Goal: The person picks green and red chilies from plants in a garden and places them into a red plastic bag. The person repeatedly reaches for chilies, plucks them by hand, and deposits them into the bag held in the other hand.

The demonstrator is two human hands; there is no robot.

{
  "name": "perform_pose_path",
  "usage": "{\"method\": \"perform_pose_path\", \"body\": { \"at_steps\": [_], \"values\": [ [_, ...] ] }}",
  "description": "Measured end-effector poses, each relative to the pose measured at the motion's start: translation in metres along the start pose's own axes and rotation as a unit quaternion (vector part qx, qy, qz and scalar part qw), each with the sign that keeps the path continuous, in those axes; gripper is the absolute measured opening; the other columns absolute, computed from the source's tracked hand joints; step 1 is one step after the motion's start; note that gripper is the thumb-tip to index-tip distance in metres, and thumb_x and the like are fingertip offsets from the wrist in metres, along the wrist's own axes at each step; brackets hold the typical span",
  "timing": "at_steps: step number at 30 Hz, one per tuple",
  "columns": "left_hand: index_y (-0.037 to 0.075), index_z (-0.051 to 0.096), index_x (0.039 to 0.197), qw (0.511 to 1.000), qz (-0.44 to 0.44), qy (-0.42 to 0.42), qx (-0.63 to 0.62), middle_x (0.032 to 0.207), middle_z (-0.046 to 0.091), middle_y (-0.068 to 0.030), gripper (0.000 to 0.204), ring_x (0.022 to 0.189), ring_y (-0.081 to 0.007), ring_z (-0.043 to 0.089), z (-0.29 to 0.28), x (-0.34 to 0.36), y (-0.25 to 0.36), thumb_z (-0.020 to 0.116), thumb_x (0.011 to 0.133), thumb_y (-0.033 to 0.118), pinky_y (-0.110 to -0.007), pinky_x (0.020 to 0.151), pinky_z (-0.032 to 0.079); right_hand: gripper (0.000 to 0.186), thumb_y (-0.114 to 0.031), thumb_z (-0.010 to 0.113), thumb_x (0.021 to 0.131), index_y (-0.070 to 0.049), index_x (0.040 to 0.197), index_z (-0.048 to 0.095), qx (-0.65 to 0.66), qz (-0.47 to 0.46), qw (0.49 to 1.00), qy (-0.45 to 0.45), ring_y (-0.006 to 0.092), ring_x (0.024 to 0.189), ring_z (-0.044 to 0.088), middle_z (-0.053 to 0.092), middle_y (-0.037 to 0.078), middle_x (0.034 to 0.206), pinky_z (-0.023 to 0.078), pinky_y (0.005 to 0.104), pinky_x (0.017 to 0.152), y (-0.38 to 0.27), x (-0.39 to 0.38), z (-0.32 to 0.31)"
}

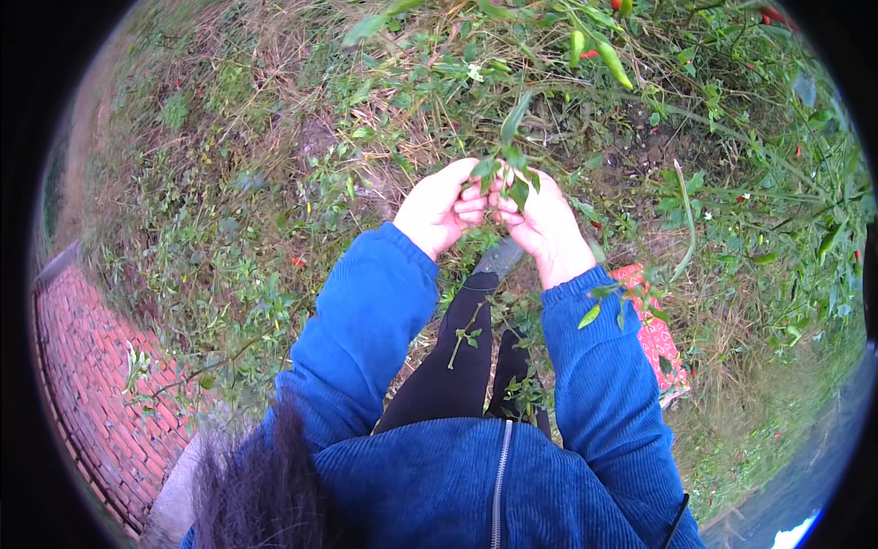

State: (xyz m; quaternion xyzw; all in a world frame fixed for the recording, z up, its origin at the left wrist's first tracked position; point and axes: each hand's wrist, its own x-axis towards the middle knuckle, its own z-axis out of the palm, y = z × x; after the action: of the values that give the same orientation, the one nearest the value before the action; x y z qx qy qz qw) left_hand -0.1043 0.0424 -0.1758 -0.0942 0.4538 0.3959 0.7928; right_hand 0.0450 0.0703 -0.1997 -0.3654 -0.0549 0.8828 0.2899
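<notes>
At the centre, my left hand (443,209) and my right hand (541,225) meet with fingers curled at a leafy green sprig (514,183), whose leaves partly hide the fingertips. Just above, more chili plant stems bear long green chilies (611,64) and small red ones (769,16). A thin leafy twig (463,340) lies over my dark-clad leg below my hands.
A red patterned bag or box (658,343) lies beside my right forearm, behind some leaves. Brick paving (105,366) with a pale edge runs along the left. Weeds, dry straw and bushy plants (796,183) surround me.
</notes>
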Motion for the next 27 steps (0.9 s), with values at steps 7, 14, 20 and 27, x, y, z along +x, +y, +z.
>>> {"method": "perform_pose_path", "body": {
  "at_steps": [7, 14, 20, 27],
  "values": [
    [0.009, 0.053, 0.086, 0.956, 0.043, -0.097, 0.273, 0.066, 0.048, 0.005, 0.011, 0.054, -0.004, 0.039, -0.026, -0.044, 0.017, 0.052, 0.091, 0.019, -0.018, 0.051, 0.031, 0.01, -0.013, 0.047, 0.095, -0.004, 0.09, 0.046, 0.108, 0.034, 0.977, 0.179, 0.0075, 0.053, 0.038, 0.049, 0.005, 0.078, 0.029, 0.0184, 0.04, -0.002, -0.004, -0.007],
    [0.01, 0.058, 0.101, 0.875, 0.211, 0.072, 0.429, 0.087, 0.056, 0.005, 0.01, 0.075, -0.0049, 0.049, -0.023, -0.032, -0.004, 0.053, 0.094, 0.016, -0.021, 0.069, 0.041, 0.013, -0.015, 0.048, 0.096, -0.004, 0.09, 0.047, 0.196, 0.104, 0.973, 0.059, 0.0075, 0.054, 0.038, 0.047, 0.004, 0.077, 0.03, 0.0182, 0.041, 0.0, 0.0, -0.008],
    [0.006, 0.061, 0.08, 0.847, 0.137, 0.017, 0.514, 0.075, 0.057, 0.0028, 0.02, 0.072, -0.0065, 0.051, -0.012, -0.035, -0.015, 0.061, 0.088, 0.024, -0.027, 0.065, 0.042, 0.013, -0.015, 0.05, 0.095, -0.002, 0.098, 0.051, -0.002, 0.038, 0.993, 0.108, 0.0087, 0.056, 0.045, 0.057, 0.007, 0.083, 0.035, 0.0186, 0.044, 0.011, -0.001, 0.003],
    [0.005, 0.061, 0.074, 0.791, 0.038, -0.376, 0.482, 0.073, 0.061, -0.0016, 0.021, 0.067, -0.0105, 0.052, 0.007, -0.083, -0.004, 0.053, 0.089, 0.018, -0.029, 0.06, 0.043, 0.006, -0.014, 0.046, 0.095, -0.009, 0.09, 0.046, -0.192, 0.044, 0.969, 0.146, 0.0068, 0.048, 0.041, 0.053, 0.003, 0.071, 0.026, 0.0191, 0.036, 0.044, -0.007, -0.015]
  ]
}}
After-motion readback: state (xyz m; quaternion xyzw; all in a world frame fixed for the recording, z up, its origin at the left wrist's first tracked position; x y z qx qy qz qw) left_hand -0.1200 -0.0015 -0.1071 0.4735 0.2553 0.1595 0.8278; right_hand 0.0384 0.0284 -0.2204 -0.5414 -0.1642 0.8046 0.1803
